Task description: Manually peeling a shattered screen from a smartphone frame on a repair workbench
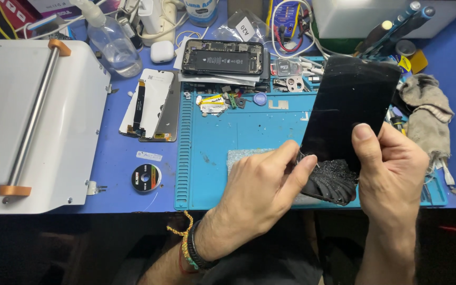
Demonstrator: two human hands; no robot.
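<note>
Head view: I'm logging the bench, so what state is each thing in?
Black screen panel: held tilted above the mat, lower end shattered.
Left hand: fingertips on the shattered corner.
Right hand: gripping the panel's right edge.
Opened phone: back off, insides exposed.
White panel: lying flat.
Spray bottle: lying tilted.
Blue mat: littered with debris.

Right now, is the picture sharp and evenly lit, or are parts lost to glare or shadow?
In the head view, the mat and the cracked screen are bright and sharp; the white machine at left is nearly washed out; below the table edge it falls into deep shadow; both hands, left and right, are crisp, with no motion blur; the edges bend slightly.
</note>
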